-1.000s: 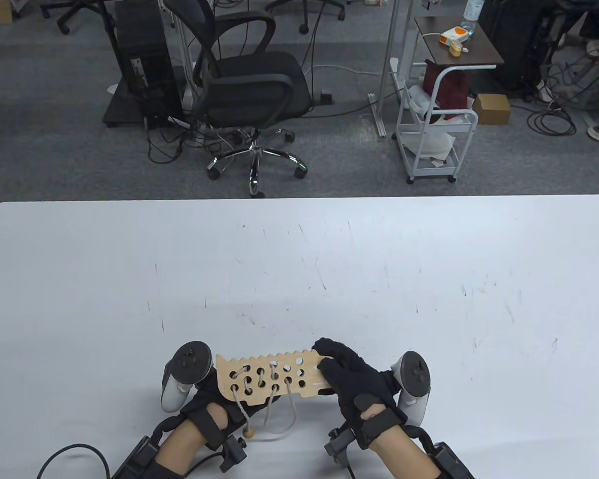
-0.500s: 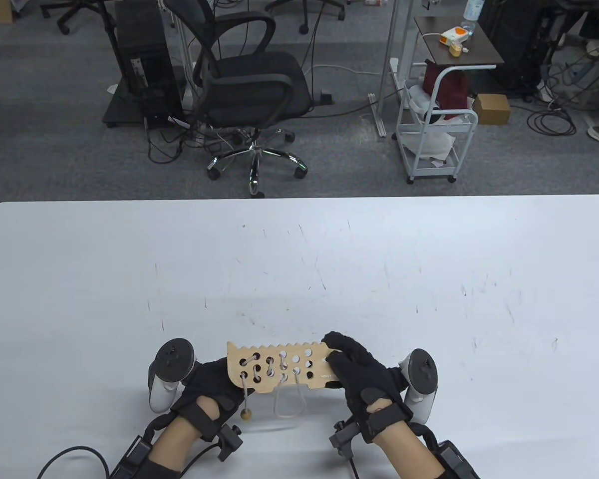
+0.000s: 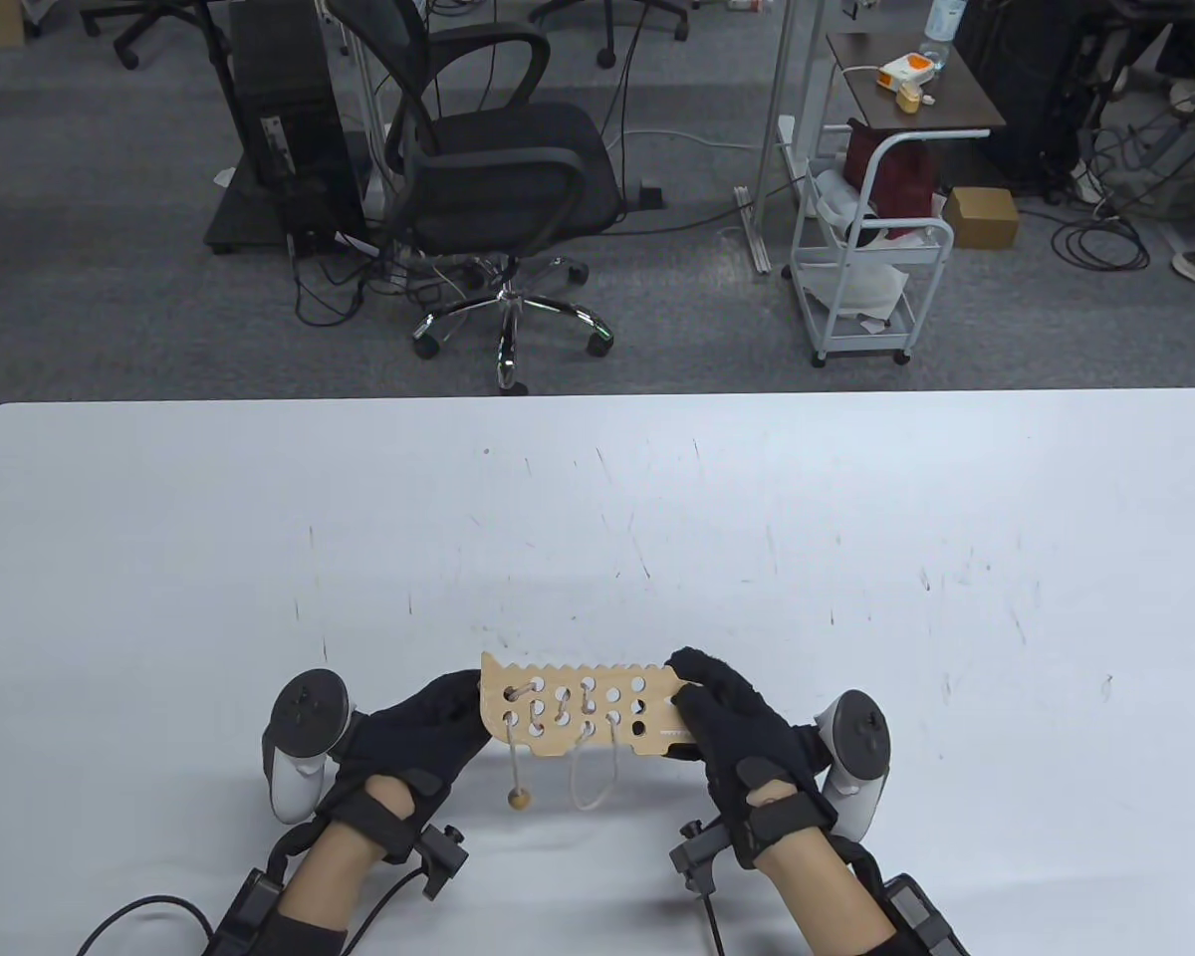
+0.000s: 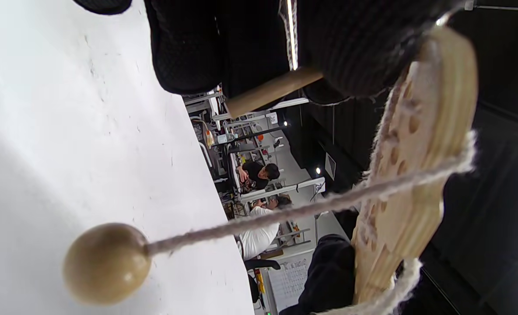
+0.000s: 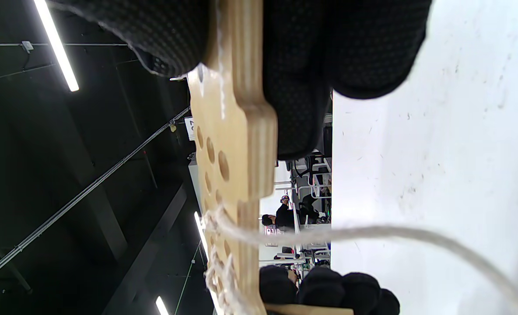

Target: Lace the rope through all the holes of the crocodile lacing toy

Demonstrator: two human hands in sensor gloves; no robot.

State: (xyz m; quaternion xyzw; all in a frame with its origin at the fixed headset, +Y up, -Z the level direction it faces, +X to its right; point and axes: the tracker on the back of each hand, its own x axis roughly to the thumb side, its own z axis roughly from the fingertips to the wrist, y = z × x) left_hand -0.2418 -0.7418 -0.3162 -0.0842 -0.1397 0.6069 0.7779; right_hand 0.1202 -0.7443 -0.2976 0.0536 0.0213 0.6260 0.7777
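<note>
Both hands have carried the crocodile lacing toy (image 3: 590, 705) up and to the right since a second ago, and the bead now hangs clear instead of lying near the left wrist. Held above the white table (image 3: 856, 538) near its front edge, the wooden board stands on its long side, toothed edge up. The right hand (image 3: 737, 732) grips its right end, thumb on the near face and fingers curled over the far side; the right wrist view shows the plywood edge clamped between gloved fingers (image 5: 355, 48). The left hand (image 3: 413, 732) is at the left end with its fingers behind the board; in the left wrist view they close on a wooden stick (image 4: 271, 91) at the board's back. The rope (image 3: 591, 777) is laced through the left holes, a loop of it dangling below the lower edge, and a strand ends in the round wooden bead (image 3: 518, 797). The holes toward the right end are unlaced
</note>
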